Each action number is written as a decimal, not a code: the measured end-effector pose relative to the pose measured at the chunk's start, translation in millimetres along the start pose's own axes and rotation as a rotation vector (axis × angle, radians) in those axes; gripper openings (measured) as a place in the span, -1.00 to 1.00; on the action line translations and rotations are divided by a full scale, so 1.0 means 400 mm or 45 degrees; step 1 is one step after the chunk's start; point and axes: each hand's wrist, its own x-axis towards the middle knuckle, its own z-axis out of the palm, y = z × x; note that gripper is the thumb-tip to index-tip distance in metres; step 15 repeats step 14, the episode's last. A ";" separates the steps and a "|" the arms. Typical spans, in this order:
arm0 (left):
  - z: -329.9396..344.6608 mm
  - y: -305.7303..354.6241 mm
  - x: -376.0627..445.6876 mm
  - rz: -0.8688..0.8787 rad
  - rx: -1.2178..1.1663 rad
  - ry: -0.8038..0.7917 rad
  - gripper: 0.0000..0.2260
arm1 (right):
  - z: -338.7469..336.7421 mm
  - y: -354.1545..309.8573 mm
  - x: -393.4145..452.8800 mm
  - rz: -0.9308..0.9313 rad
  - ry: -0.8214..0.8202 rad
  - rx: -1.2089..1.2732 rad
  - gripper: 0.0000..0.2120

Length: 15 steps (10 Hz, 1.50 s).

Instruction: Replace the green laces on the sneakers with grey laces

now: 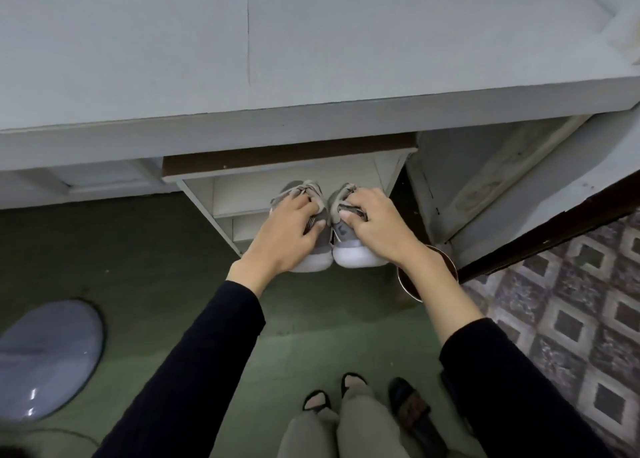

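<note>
Two grey sneakers with white soles and light grey laces sit side by side, heels toward me, at the open front of a low white shelf unit (pixel 221 194) under the table. My left hand (pixel 284 230) grips the top of the left sneaker (pixel 311 260), fingers curled over its laces. My right hand (pixel 374 225) grips the right sneaker (pixel 353 256) the same way, thumb on its collar. No green laces are in sight.
A white table (pixel 311 59) spans the top. A round metal tin (pixel 408 284) stands on the green floor under my right wrist. A grey stool seat (pixel 48 357) is at the lower left. A dark sandal (pixel 412 412) lies beside my feet. Patterned flooring lies on the right.
</note>
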 end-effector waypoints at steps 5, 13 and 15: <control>0.426 -0.431 0.335 -0.073 0.238 0.239 -0.80 | 0.383 0.498 0.386 -0.204 0.274 -0.227 -0.89; 0.421 -0.480 0.464 -0.547 -0.004 0.051 -0.77 | 0.411 0.533 0.530 0.049 0.008 -0.083 -0.55; 0.390 -0.424 0.426 -0.576 -0.081 -0.009 -0.76 | 0.375 0.493 0.483 0.122 -0.108 0.031 -0.62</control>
